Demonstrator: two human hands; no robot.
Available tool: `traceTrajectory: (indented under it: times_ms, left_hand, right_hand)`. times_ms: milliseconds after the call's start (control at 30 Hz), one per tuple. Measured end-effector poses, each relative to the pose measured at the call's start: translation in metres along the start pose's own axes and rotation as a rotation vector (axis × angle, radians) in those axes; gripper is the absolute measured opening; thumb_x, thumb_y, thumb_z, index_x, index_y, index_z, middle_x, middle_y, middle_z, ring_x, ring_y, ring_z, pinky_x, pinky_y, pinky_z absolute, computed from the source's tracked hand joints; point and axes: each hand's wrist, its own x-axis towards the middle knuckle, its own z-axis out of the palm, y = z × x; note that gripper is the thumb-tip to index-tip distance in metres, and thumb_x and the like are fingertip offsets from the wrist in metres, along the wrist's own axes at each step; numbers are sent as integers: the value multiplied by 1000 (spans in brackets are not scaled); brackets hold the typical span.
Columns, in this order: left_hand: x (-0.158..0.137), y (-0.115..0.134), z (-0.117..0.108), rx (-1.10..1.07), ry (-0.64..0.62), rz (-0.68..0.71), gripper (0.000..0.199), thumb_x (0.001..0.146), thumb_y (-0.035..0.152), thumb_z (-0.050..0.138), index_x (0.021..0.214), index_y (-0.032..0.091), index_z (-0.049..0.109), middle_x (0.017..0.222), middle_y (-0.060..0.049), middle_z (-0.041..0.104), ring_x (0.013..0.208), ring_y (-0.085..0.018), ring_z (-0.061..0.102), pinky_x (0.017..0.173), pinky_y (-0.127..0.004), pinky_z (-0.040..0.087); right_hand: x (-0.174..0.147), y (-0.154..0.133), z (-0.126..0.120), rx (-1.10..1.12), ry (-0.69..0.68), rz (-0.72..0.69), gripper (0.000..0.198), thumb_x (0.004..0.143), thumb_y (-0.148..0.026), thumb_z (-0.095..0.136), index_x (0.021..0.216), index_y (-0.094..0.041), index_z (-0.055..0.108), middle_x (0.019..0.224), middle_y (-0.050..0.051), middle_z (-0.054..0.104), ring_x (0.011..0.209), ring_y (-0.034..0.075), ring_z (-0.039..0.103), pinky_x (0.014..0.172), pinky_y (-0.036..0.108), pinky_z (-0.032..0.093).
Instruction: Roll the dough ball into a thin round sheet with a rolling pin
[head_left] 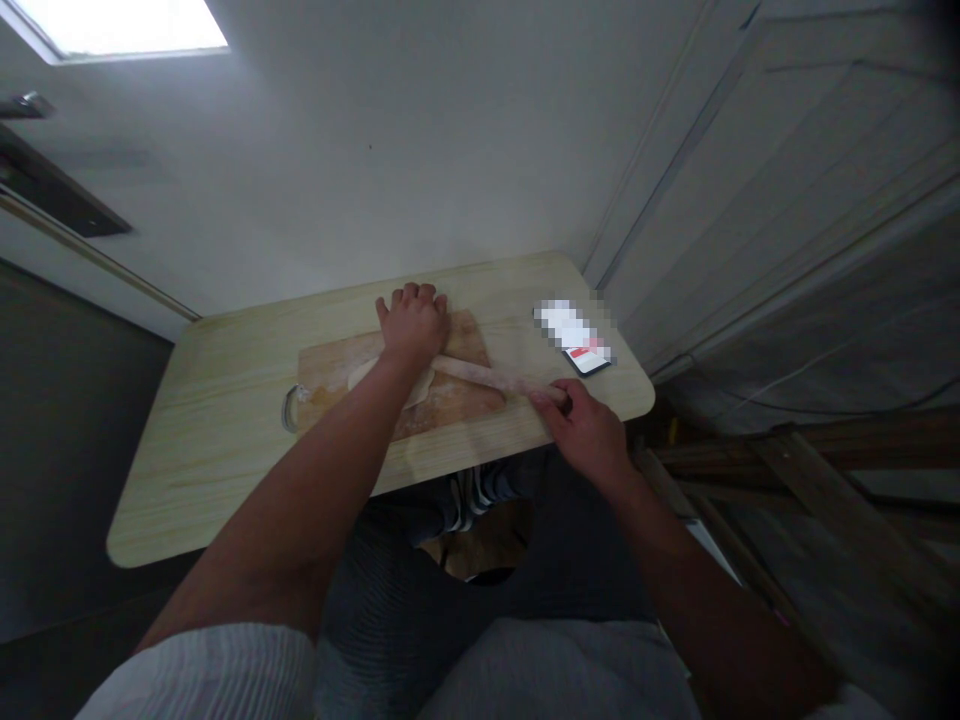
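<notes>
My right hand [592,430] is closed round the near right end of a wooden rolling pin [484,374]. The pin slants across a wooden cutting board [457,400], its other end meeting my left wrist. A flat piece of pale dough [420,388] lies on the board, partly hidden under my left forearm. Near the board's far edge, my left hand [415,325] rests palm down with its fingers apart and bent a little; nothing shows in them. What lies beneath its palm is hidden.
The board lies on a light wood-grain table [225,400] against a white door. A metal ring handle [289,408] sits at the board's left end. A phone [586,360], partly blurred out, lies on the table's right side. Wooden planks [795,470] stand low at the right.
</notes>
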Motion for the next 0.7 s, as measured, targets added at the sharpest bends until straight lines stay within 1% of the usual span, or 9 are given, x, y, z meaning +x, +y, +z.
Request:
traceTrajectory:
  times_ms: [167,367,533,700]
  left_hand:
    - [-14,-6,-3,10,0,30,48,102,41,21,125,24,59,132,-13,62,124,-32,53,112,-59,29]
    - [-34,-11,-9,-10,19,51,48,103,42,21,126,25,60,134,-11,61,124,-33,52,113,-67,25]
    - [-51,-15,-16,-33,2,53,49,103,41,22,132,25,58,141,-11,57,129,-34,48,114,-70,21]
    - [-69,-19,-23,-49,-27,34,50,103,42,23,138,28,55,149,-10,51,137,-34,42,115,-72,17]
  right_hand:
    - [-3,-1,-2,6,4,-9,47,91,-64,55,114,-25,65,100,7,75,89,26,69,69,31,41]
    - [-5,3,3,37,15,-50,48,87,-65,61,112,-25,65,100,6,75,89,25,69,70,31,42]
    - [-9,6,6,42,-6,-112,39,86,-59,65,106,-26,66,95,4,75,85,23,68,67,29,40]
    - [-14,4,2,39,-52,-138,31,85,-52,68,100,-25,68,94,4,74,83,22,67,65,29,38]
